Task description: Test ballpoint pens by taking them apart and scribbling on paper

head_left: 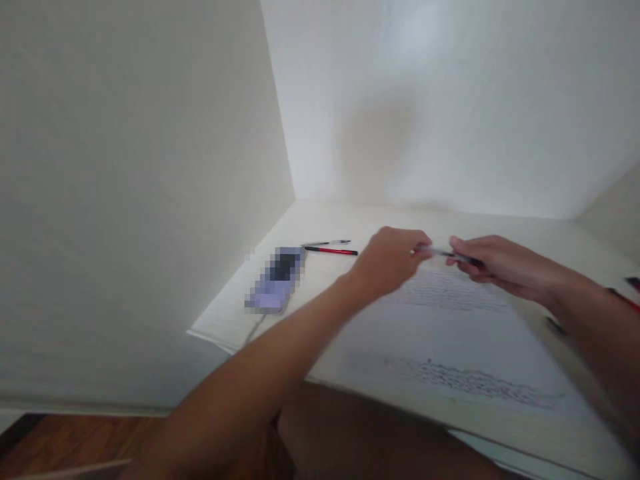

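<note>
Both of my hands meet above a white sheet of paper (450, 333) with handwritten lines on it. My left hand (390, 260) is closed in a pinch on one end of a pen (445, 253). My right hand (493, 267) is closed on the pen's other end. The pen is blurred by motion and lies roughly level between the two hands. The paper lies on a white desk (235, 313) set in a corner of white walls.
A red pen (333, 251) and a dark thin pen (327, 243) lie at the back left of the desk. A pale blue phone (275, 280) with a cable lies near the left edge. More pens (630, 290) lie at the far right. Wooden floor shows below left.
</note>
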Motion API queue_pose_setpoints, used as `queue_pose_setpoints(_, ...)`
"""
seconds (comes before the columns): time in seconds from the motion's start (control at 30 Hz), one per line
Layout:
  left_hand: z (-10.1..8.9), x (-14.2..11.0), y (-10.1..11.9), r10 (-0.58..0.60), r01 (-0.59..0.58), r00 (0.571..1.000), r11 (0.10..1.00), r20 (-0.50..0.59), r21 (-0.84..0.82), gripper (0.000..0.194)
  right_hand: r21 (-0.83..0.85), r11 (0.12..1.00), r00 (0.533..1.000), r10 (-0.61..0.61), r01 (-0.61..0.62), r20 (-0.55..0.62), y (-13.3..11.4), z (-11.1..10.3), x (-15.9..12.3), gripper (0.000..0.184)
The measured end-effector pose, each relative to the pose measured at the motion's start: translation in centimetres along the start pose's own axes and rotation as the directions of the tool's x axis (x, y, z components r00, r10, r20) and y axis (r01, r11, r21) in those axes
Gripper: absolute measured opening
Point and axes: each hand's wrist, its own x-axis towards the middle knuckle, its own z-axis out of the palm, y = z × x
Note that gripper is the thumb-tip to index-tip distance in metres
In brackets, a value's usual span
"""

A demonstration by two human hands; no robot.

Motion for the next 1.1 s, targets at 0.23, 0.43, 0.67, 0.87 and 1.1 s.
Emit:
queue_pose_setpoints(0.23,4.8,0.4,-4.1,-0.370,0.382,0.921,0.804,0.119,-0.456,0.023,0.116,0.993,0.997,-0.006,0.015,-0.075,4.6,0.6,1.9,0.049)
queue_pose_setpoints(0.43,5.0,0.2,-4.2,-0.473,0.477,0.868,0.701,0.154,-0.530,0.034,0.071,0.979,0.975,-0.182,0.192,-0.130,5.2,0.8,2.3,0.039)
queue_pose_setpoints(0.67,5.5,0.1,-5.2,-0.429,0.380,0.897,0.618,0.109,-0.689,0.019,0.264,0.964,1.000,0.016,-0.020,0.018,3.1,1.9,1.0,0.049)
queue_pose_setpoints(0.87,5.3,0.0,-4.7,-0.425,0.374,0.900,0.635,0.099,-0.676,0.017,0.148,0.989,0.999,-0.014,0.020,-0.044,3.7,2.1,1.2,0.046)
queue_pose_setpoints(1.1,5.0,-0.1,-3.7,-0.482,0.399,0.871,0.587,0.093,-0.704,0.030,0.258,0.966,0.999,0.008,-0.017,0.036,2.7,2.4,0.6,0.042)
